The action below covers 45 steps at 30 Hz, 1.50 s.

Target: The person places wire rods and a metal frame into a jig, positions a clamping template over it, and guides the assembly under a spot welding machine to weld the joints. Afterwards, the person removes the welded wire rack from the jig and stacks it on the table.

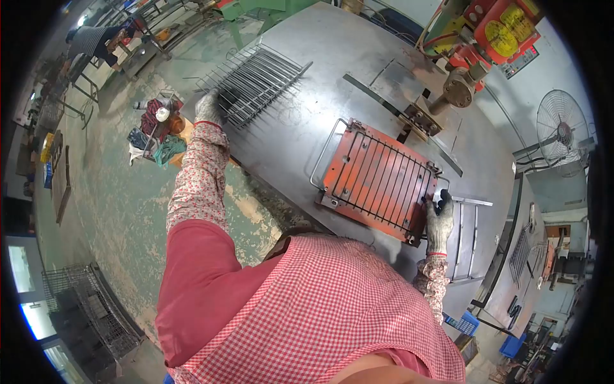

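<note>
My left hand (210, 109), in a pale knit glove, is closed at the near corner of a stack of wire racks (262, 80) lying on the metal table; its fingertips are partly hidden. My right hand (440, 221), in a matching glove with dark fingertips, is at the right edge of an orange jig plate (364, 160). Its thumb and fingers look apart, touching the plate's edge. Parallel wires lie across the jig, with a bent wire loop (325, 153) extending from its left side.
The grey metal table (307, 57) carries a machine with a cylindrical head (460, 86) beyond the jig. A flat metal frame (467, 237) lies right of my right hand. A fan (563, 131) stands at right. On the floor at left is a basket with cloths (160, 131).
</note>
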Motion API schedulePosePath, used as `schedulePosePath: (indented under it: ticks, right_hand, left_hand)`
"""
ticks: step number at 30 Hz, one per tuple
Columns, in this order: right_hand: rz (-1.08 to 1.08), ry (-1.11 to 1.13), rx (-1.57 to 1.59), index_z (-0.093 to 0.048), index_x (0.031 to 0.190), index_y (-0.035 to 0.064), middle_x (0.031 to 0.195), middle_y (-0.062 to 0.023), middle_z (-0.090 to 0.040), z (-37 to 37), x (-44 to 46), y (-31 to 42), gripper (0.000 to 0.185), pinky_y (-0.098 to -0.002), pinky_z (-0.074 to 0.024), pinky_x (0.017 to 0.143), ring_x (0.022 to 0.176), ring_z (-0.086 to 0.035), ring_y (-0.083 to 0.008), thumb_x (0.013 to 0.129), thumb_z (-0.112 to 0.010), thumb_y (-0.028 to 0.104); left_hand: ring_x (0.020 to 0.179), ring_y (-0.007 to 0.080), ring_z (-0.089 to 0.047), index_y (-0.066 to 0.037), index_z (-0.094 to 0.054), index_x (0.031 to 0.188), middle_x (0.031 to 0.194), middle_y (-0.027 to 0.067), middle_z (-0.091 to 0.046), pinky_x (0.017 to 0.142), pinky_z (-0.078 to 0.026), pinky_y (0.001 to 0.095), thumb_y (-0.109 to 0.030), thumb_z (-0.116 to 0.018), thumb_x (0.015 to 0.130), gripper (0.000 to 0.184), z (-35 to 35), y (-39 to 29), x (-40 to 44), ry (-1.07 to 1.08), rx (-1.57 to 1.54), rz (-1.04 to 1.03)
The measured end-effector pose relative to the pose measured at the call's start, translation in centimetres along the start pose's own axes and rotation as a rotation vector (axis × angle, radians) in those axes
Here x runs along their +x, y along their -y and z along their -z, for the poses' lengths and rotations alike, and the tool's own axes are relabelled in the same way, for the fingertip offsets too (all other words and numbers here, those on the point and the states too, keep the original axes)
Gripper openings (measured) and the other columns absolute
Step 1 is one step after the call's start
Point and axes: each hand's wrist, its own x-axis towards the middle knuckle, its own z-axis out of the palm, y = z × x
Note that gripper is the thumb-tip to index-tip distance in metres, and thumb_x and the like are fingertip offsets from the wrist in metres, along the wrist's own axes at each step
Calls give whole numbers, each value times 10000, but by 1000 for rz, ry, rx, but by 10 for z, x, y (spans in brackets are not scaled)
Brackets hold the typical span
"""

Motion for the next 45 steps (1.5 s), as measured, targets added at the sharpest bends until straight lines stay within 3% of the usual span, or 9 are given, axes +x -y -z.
schedulePosePath:
  ticks: [9,18,23,26,27,30,31,40,45]
  right_hand:
    - [-28,-18,-36,-478,1323,22,1237,-134,-577,-2,-2,8,555,-354,-477,892,1000,-611,-247,858,-690,239]
    - [-108,-176,54,-460,1322,-44,1270,-179,-561,-9,15,-19,545,-352,-418,1006,1190,-537,-270,856,-669,144]
    - [-356,-128,-117,-598,1129,1,939,-169,-668,-20,31,31,380,-386,-524,683,805,-653,-291,824,-606,227]
    - [362,237,-1319,-678,873,82,777,-89,-639,-136,112,-38,213,-405,-501,550,640,-625,-286,823,-554,248]
    - [-333,119,-805,-652,836,52,735,-117,-655,-118,128,22,182,-433,-519,556,649,-657,-302,819,-562,209]
    - [271,-65,-505,-569,1067,21,852,-232,-661,-131,134,57,357,-485,-521,700,813,-666,-381,813,-595,271]
    - [-358,-83,109,-641,1033,58,986,-201,-661,-96,96,114,305,-428,-520,785,901,-658,-347,811,-587,261]
    - [-810,-363,444,-493,1218,19,1103,-244,-617,-40,-112,98,553,-429,-481,888,1038,-606,-376,861,-578,432]
    - [-945,-717,392,-481,1258,-34,1113,-259,-621,-10,-288,36,606,-408,-486,884,1017,-621,-360,843,-599,392]
  left_hand:
    - [1157,427,-543,33,-644,1105,1163,300,-595,991,-402,472,-528,-534,805,646,13,-9,-1,-131,1211,-27]
    - [1056,421,-582,-8,-567,1118,1106,247,-618,892,-458,497,-383,-585,859,455,-18,-13,-32,-227,1260,-310]
    - [935,307,-622,-18,-588,1081,1021,183,-642,791,-486,409,-362,-626,869,405,-111,22,-93,402,954,-524]
    - [733,124,-554,-53,-592,1028,873,26,-599,631,-467,278,-233,-565,954,196,-150,91,-31,948,278,-51]
    - [733,124,-554,-53,-592,1028,873,26,-599,631,-467,278,-233,-565,954,196,-170,88,-6,1165,231,-39]
    - [774,171,-552,-31,-606,1001,824,62,-580,695,-465,360,-331,-571,929,311,-227,70,60,958,624,-654]
    - [774,171,-552,-31,-606,1001,824,62,-580,695,-465,360,-331,-571,929,311,-256,65,50,1018,582,-656]
    - [423,85,-259,-197,-492,894,531,-51,-250,395,-197,286,-435,-550,914,246,-273,8,-86,1304,772,243]
    - [729,201,-604,-32,-577,1079,854,77,-612,626,-508,373,-274,-554,911,296,-281,68,-256,1658,649,323]
